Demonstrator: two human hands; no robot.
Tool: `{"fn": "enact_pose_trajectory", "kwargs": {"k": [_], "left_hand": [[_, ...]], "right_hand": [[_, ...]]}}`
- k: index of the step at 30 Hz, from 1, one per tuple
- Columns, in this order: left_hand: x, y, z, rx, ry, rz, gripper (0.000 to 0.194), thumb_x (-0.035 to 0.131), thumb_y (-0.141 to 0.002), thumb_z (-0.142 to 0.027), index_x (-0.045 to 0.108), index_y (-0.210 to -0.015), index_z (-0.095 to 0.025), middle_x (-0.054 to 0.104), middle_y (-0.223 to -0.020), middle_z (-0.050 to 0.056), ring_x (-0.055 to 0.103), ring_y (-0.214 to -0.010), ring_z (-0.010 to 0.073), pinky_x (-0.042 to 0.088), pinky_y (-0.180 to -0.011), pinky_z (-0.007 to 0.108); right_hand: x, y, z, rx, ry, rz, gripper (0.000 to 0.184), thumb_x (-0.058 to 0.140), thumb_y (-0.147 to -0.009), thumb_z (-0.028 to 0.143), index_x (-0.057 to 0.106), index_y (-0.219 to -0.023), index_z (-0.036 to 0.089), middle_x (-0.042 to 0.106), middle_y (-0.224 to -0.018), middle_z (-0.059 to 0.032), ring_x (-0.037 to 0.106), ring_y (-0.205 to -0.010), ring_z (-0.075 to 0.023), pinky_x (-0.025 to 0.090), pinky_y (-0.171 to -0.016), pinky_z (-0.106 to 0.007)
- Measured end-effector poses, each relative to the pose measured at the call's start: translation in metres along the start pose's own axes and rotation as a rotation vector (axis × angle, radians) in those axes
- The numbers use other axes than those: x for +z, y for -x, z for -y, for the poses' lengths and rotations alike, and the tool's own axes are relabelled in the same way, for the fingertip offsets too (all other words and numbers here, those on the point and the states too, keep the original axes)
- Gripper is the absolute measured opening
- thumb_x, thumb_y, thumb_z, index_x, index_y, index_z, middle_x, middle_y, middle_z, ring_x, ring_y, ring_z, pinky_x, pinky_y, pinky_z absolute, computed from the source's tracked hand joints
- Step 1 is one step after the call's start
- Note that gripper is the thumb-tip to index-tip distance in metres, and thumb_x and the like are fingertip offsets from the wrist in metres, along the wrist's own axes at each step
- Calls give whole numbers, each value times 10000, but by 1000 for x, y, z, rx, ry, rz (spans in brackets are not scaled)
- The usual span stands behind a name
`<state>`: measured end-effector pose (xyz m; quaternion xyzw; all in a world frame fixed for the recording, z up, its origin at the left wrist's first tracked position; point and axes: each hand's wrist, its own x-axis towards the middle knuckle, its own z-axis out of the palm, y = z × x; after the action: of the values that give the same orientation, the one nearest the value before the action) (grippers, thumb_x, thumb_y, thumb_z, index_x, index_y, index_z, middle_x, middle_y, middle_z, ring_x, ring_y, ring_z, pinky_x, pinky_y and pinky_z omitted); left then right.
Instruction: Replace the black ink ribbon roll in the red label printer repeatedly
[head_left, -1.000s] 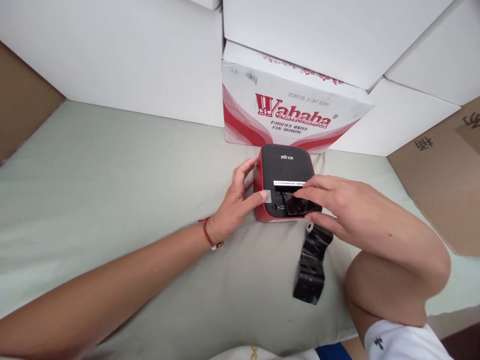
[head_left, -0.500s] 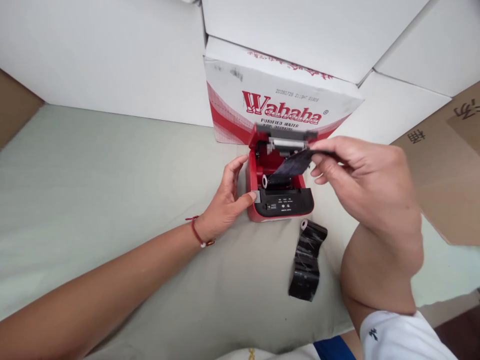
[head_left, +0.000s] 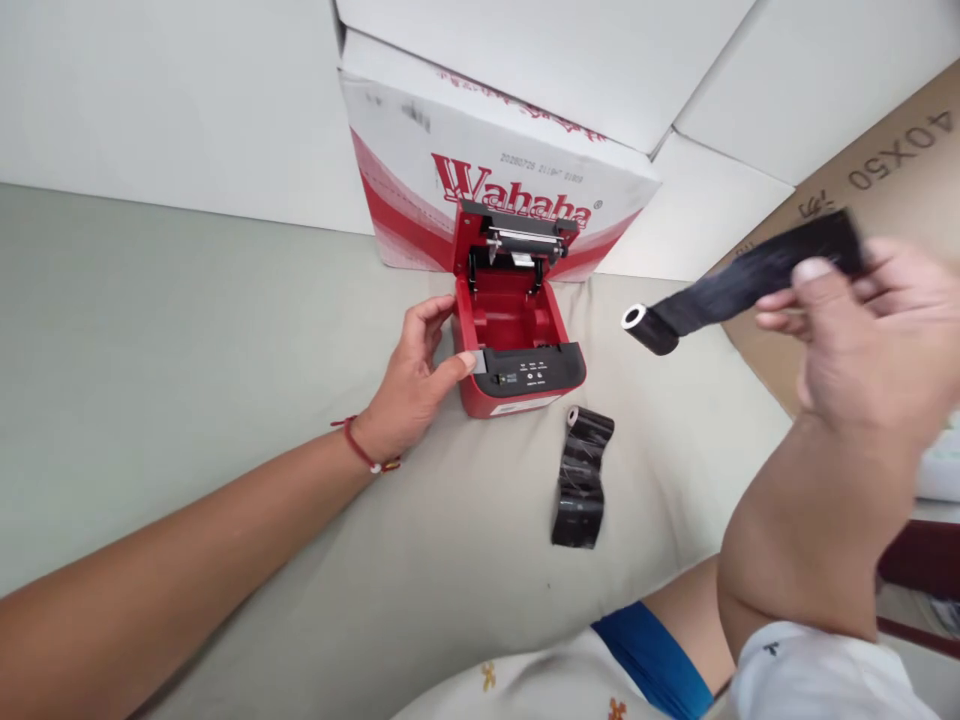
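Note:
A small red and black printer (head_left: 517, 345) stands open on the pale sheet, its lid tipped up at the back and its red bay bare. My left hand (head_left: 409, 385) grips the printer's left side, thumb on the front corner. My right hand (head_left: 862, 345) is raised at the right, fingers pinched on a black roll strip (head_left: 720, 295) that hangs out to the left with its small core at the end. A second black roll (head_left: 581, 478), partly unwound, lies on the sheet in front of the printer.
A red and white Wahaha water carton (head_left: 420, 160) stands right behind the printer, with white boxes (head_left: 562, 60) stacked around it. A brown cardboard sheet (head_left: 877, 160) leans at the right. My knee (head_left: 795, 560) rises at the lower right.
The printer lid went from closed to open. My right hand pulled the black roll out of the bay and carried it up and to the right. My left hand stayed on the printer.

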<state>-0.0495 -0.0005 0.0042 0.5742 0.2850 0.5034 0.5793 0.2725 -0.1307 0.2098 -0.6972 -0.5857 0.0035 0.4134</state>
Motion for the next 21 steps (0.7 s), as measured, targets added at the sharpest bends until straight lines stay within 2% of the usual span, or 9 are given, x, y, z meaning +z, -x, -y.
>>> {"fn": "enact_pose_trajectory", "kwargs": {"k": [2, 3, 4, 6, 9, 11, 12, 16, 21], "left_hand": [[1, -1, -1, -7, -5, 7, 709, 833, -883, -571, 513, -1458, -308, 538, -1682, 95, 431, -1674, 345, 287, -1455, 576], [1, -1, -2, -11, -11, 10, 701, 826, -882, -559, 513, -1456, -306, 540, -1682, 93, 426, -1677, 344, 278, -1457, 577], [1, -1, -3, -14, -16, 12, 692, 819, -883, -544, 514, -1455, -303, 541, -1683, 91, 421, -1680, 342, 270, -1460, 576], [1, -2, -4, -14, -13, 9, 673, 813, -879, -516, 521, -1445, -299, 549, -1679, 87, 418, -1682, 339, 268, -1461, 571], [2, -2, -7, -7, 6, 1, 642, 808, -875, -481, 535, -1427, -302, 555, -1674, 81, 427, -1674, 337, 281, -1455, 572], [3, -1, -8, -7, 16, 3, 631, 808, -874, -469, 540, -1420, -301, 558, -1667, 82, 443, -1660, 340, 313, -1439, 582], [3, 0, -8, -7, 22, 3, 625, 809, -876, -470, 543, -1415, -298, 566, -1658, 84, 453, -1650, 340, 340, -1424, 583], [5, 1, -11, -37, 25, -27, 565, 823, -887, -524, 590, -1342, -283, 614, -1593, 90, 497, -1606, 333, 448, -1350, 547], [-5, 10, -34, -241, -140, -98, 539, 830, -908, -629, 658, -1229, -232, 719, -1366, 85, 675, -1304, 304, 546, -1197, 539]], "right_hand": [[6, 26, -13, 121, 34, -236, 219, 737, -1027, 473, 765, -1153, 295, 793, -913, -80, 816, -861, -305, 690, -893, -531], [11, 41, -20, 152, 68, -274, 202, 744, -1009, 436, 784, -1124, 274, 799, -880, -69, 826, -832, -300, 701, -872, -524], [15, 55, -26, 154, 131, -205, 212, 710, -1022, 421, 794, -1136, 263, 819, -913, -68, 841, -869, -297, 705, -890, -522], [17, 83, -34, 83, 295, 85, 217, 649, -1046, 385, 816, -1104, 259, 856, -1025, -79, 851, -965, -294, 700, -952, -519], [5, 113, -28, 57, 273, 708, 252, 646, -1060, 375, 841, -1183, 274, 874, -1198, -78, 855, -959, -258, 712, -885, -437], [-2, 122, -19, 121, 160, 909, 297, 662, -1070, 427, 838, -1264, 288, 873, -1227, -68, 842, -901, -229, 694, -755, -370], [-3, 123, -15, 157, 119, 890, 309, 659, -1077, 458, 842, -1257, 287, 878, -1198, -66, 831, -885, -221, 675, -720, -350], [23, 117, -16, 176, 102, 558, 310, 648, -1076, 477, 836, -1169, 248, 869, -1115, -86, 777, -829, -210, 638, -741, -356], [72, 111, -32, 67, 163, 616, 367, 619, -1050, 389, 747, -1337, 200, 795, -1282, -139, 694, -738, -186, 633, -804, -419]]}}
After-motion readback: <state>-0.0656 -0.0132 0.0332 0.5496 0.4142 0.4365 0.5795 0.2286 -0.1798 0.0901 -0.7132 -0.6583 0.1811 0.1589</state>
